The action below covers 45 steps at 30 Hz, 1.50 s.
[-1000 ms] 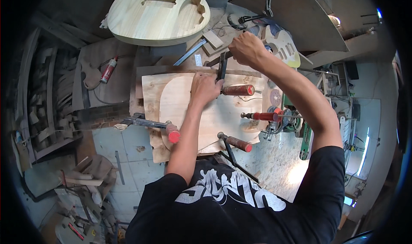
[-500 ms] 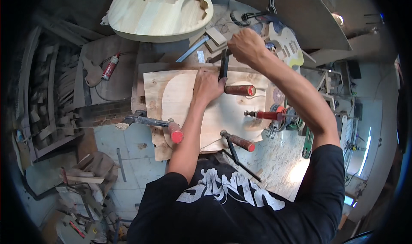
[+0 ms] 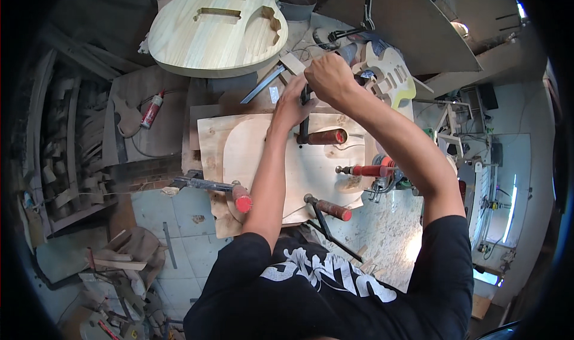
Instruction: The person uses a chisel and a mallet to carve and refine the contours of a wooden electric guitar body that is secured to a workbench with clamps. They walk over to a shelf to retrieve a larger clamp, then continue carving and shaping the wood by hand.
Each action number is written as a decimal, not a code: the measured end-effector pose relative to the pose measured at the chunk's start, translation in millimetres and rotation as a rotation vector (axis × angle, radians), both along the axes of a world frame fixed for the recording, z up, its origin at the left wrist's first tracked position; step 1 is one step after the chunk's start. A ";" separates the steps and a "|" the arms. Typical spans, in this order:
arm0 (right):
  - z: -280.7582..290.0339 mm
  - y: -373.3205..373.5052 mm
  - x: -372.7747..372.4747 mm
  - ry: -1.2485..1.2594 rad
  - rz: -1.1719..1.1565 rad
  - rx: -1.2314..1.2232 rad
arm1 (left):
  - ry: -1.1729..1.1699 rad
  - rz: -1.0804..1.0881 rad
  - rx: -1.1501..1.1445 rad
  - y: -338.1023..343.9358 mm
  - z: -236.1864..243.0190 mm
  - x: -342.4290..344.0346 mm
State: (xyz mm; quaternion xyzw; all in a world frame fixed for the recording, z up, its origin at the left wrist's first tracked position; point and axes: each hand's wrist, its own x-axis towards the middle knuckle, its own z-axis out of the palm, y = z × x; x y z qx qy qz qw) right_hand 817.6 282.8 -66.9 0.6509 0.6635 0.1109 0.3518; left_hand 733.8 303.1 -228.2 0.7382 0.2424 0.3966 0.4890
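The left hand (image 3: 292, 105) has moved up off the wooden panel (image 3: 299, 172), now wrapped around the red-handled clamp (image 3: 321, 137) at that panel's far edge, while the right hand (image 3: 330, 77) curls just beyond; what it grips, I can't tell. A red-and-white tube (image 3: 152, 109), contents hidden, lies left of the panel; white lettering crosses the black shirt (image 3: 323, 310).

both hands (image 3: 330, 80) at a red-handled clamp (image 3: 323, 137) on the far side of a pale board (image 3: 314, 166)
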 end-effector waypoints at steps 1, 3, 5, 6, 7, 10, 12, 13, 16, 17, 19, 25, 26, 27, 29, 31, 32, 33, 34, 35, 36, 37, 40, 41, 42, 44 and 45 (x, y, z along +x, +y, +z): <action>1.4 1.6 0.8 0.013 0.002 0.012 | -0.022 -0.173 -0.077 5.9 -2.5 4.1; -0.3 -1.4 2.5 0.034 -0.010 0.006 | -0.031 -0.162 -0.106 6.1 -5.3 8.5; 1.2 -1.6 5.6 0.030 0.030 -0.014 | 0.076 -0.186 -0.210 7.8 -5.6 10.1; 0.6 -3.1 6.8 0.032 0.026 -0.017 | 0.096 -0.221 -0.243 8.9 -6.6 11.1; 0.3 -5.1 7.9 0.024 0.039 -0.010 | 0.098 -0.225 -0.246 7.8 -6.5 11.9; 4.5 -10.1 9.4 0.025 0.042 -0.028 | 0.055 -0.232 -0.174 6.3 -11.8 17.3; 12.9 -15.2 2.5 0.043 0.042 -0.065 | -0.010 -0.244 -0.040 10.4 -24.8 20.7; 22.3 -22.2 -1.1 0.185 0.202 0.055 | -0.003 -0.240 -0.046 12.4 -33.1 20.5; 66.3 -47.8 -33.0 0.641 0.232 0.040 | 0.029 -0.273 -0.313 7.5 -30.2 18.8; 66.5 -66.0 -39.0 0.734 0.378 0.140 | 0.128 -0.234 -0.096 14.6 -34.9 17.2; 63.2 -99.7 -54.1 0.670 0.248 -0.038 | 0.160 -0.185 -0.164 8.6 -24.4 16.7; 30.9 -98.6 -49.6 0.085 0.387 -0.271 | 0.132 -0.171 -0.117 7.1 -14.6 11.8; 29.4 -93.1 -48.6 0.269 0.214 -0.252 | 0.129 -0.165 -0.118 6.9 -13.8 10.9; 28.5 -87.5 -47.2 0.451 0.036 -0.230 | 0.128 -0.161 -0.126 6.1 -13.1 10.1; 29.9 -75.1 -45.5 0.527 -0.043 -0.175 | 0.125 -0.154 -0.139 5.0 -11.3 9.2; 32.9 -65.8 -49.0 0.554 -0.347 -0.215 | 0.125 -0.194 -0.169 4.0 -9.2 9.2; 44.9 -59.3 -55.0 0.456 -0.290 -0.397 | 0.119 -0.183 -0.174 5.2 -14.3 10.4; 42.8 -64.8 -57.6 0.449 -0.281 -0.403 | 0.094 -0.157 -0.130 6.7 -19.2 11.8; 38.6 -77.6 -59.7 0.301 0.134 -0.228 | 0.069 -0.130 -0.086 8.3 -24.4 12.2; 40.6 -86.3 -66.8 0.151 0.528 -0.048 | 0.067 -0.135 -0.092 7.2 -22.5 12.0; 50.9 -86.6 -75.1 -0.033 0.624 -0.267 | 0.090 -0.143 -0.111 7.0 -20.4 11.9; 45.8 -88.3 -72.8 -0.032 0.621 -0.274 | 0.112 -0.151 -0.129 6.3 -18.5 11.2; 24.7 -93.8 -52.8 0.149 0.517 -0.282 | 0.116 -0.153 -0.132 6.6 -14.6 10.8; 27.5 -85.3 -52.5 0.146 0.521 -0.283 | 0.113 -0.149 -0.132 6.6 -15.6 11.1; 31.1 -77.2 -51.8 0.287 0.266 -0.369 | 0.098 -0.138 -0.134 5.7 -16.4 11.6; 42.6 -59.8 -60.4 0.482 -0.267 -0.395 | 0.082 -0.127 -0.138 5.0 -16.3 11.8; 43.7 -56.2 -57.8 0.480 -0.269 -0.396 | 0.099 -0.141 -0.154 4.8 -15.0 11.8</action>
